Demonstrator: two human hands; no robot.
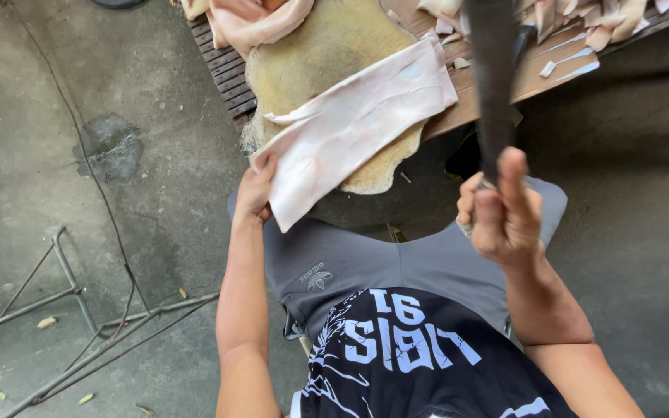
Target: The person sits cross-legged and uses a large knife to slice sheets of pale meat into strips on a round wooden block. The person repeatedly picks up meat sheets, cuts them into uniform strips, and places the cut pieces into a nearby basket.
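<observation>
Counts: two hands, one large pale slab, one round chopping block, one dark blade, several small pale scraps.
Left hand: the left hand (255, 192) has its grip pinched on the lower corner of the pale slab (358, 120), fingers over the edge.
Slab: one flat pinkish-white sheet, lying slantwise across the chopping block (327, 54); from the left grip it runs up toward 2 o'clock, its lower end hanging past the block's rim.
Right hand: the right hand (502, 207) is clenched around the handle of the dark blade (493, 77), which rises toward 12 o'clock.
Blade to slab: the blade stands at 3 o'clock of the slab, apart from it.
Surface: a slatted wooden surface (222, 66) carries the block.
Scraps: small pale scraps (574, 56) lie at 1 o'clock of the right hand.
Floor: concrete floor (56, 139) at 9 o'clock.
</observation>
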